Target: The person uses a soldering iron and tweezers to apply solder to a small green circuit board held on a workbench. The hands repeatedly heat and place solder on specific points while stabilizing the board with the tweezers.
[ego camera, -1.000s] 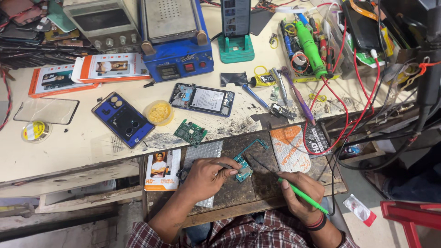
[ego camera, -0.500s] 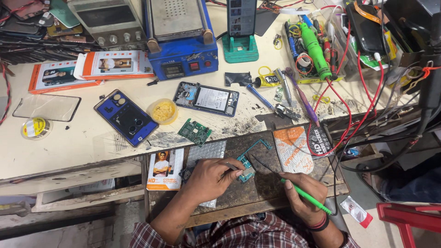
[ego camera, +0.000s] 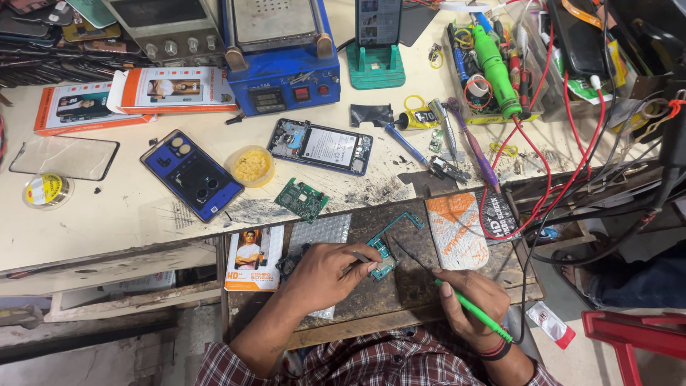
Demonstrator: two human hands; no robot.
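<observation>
I sit at a pale workbench (ego camera: 107,221) with a stained, scratched top. A worn dark wooden board (ego camera: 400,286) extends from its front edge toward me. Rough timber rails (ego camera: 107,300) run beneath the bench. The concrete floor (ego camera: 107,357) is grey. A red stool (ego camera: 636,343) stands at my right.

A teal-green L-shaped circuit board (ego camera: 386,250) lies on a dark brown worn wooden board (ego camera: 371,297); the right hand (ego camera: 468,300) holds a bright green thin-handled tool (ego camera: 475,311) with a black tip. Nearby are a blue rectangular phone back cover (ego camera: 191,174), a yellow round plastic cup (ego camera: 252,166), an orange-and-white printed packet (ego camera: 457,230), and red-and-blue plaid sleeves (ego camera: 371,361)
</observation>
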